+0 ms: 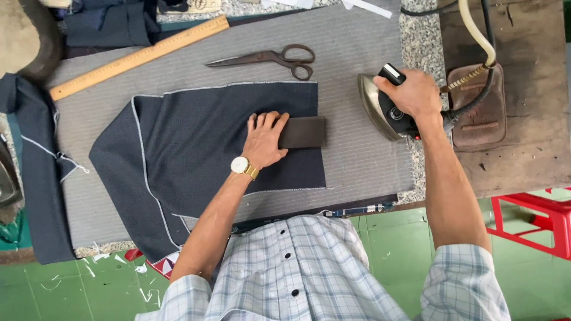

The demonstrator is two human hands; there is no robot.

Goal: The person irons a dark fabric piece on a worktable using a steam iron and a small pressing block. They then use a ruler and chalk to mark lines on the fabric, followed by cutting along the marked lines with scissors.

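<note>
A dark navy fabric piece with white stitched edges lies flat on the grey striped pressing cloth. My left hand, with a gold watch on its wrist, presses a dark rectangular block down on the fabric's right part. My right hand grips the black handle of a metal iron, which is tilted on its side just right of the fabric, beside a brown iron rest. A hose and cord run up from the iron.
Dark scissors and a wooden ruler lie at the back of the cloth. More navy fabric hangs at the left edge. A bare wooden table is at right, a red stool below it.
</note>
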